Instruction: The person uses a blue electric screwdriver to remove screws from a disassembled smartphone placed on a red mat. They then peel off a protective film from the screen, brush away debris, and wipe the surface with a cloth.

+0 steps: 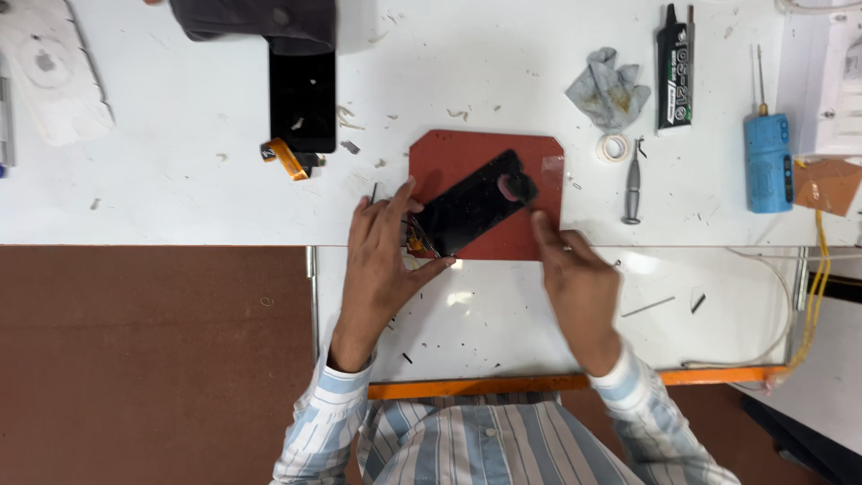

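White table (180, 180), glossy and littered with scraps, carries a red-brown clipped-corner mat (449, 162) with a shiny black phone (471, 216) lying diagonal on it, left hand (382, 260) flat with thumb and fingers pinching its lower end, right hand (579, 278) loose, forefinger touching its edge, gripping nothing.

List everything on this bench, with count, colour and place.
phone screen: 1, black, tilted on the mat
mat: 1, red-brown, bench centre
second screen: 1, black, upper left
white cover: 1, far left
rag: 1, grey, upper right
glue tube: 1, black, right of rag
tape roll: 1, clear, below rag
screwdriver: 1, grey, right of mat
blue tool: 1, far right
left hand: on the screen's lower end
right hand: at the mat's right edge
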The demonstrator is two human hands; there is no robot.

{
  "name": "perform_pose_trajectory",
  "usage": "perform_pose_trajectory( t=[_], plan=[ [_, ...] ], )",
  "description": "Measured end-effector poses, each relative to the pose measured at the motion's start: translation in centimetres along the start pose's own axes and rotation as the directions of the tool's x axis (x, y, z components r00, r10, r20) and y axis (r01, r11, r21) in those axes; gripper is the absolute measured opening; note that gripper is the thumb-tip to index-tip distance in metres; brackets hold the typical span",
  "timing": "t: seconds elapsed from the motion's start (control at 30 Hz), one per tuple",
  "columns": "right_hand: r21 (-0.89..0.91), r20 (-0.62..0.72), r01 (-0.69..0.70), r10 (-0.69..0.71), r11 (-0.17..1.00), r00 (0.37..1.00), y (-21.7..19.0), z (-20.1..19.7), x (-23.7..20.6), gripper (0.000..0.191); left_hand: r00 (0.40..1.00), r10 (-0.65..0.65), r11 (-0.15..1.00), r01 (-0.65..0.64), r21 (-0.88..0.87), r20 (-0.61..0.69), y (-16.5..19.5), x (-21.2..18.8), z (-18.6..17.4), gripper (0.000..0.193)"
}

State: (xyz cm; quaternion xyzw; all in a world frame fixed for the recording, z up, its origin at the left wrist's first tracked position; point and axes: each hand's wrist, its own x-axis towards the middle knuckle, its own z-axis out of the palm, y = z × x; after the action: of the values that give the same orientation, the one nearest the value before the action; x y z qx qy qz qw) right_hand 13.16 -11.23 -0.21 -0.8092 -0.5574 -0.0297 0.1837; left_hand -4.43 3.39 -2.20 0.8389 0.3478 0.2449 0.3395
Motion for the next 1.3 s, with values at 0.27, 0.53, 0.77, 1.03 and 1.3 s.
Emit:
perform_pose_trajectory(
  t=[0.27,0.53,0.77,1.03,1.3],
  plan=[
    [0.081,0.031,-0.072,0.070,0.994,0.997,0.4,1.3,-0.4,0.034,0.999,0.030,0.999,-0.029,0.013,-0.028,0.1,0.1,0.0,0.109],
    [-0.045,-0.070,0.143,-0.146,0.989,0.987,1.5,0.3,-0.8,0.037,1.000,0.000,1.000,0.000,0.003,-0.013,0.1,0.0,0.1,0.108],
    [-0.005,0.023,-0.075,0.075,0.997,0.997,1.2,-0.4,-0.7,0.035,0.999,0.027,1.000,-0.027,0.015,-0.040,0.0,0.0,0.3,0.108],
    [-0.022,-0.007,0.031,-0.031,0.999,1.000,1.5,-0.1,-2.0,0.040,0.999,0.008,1.000,-0.007,0.015,-0.032,-0.1,0.0,0.4,0.108],
    [-0.102,-0.009,0.013,-0.014,0.995,1.000,1.2,-0.2,-1.9,0.036,1.000,-0.009,1.000,0.010,0.026,-0.016,-0.1,0.0,0.3,0.108]
  ],
)
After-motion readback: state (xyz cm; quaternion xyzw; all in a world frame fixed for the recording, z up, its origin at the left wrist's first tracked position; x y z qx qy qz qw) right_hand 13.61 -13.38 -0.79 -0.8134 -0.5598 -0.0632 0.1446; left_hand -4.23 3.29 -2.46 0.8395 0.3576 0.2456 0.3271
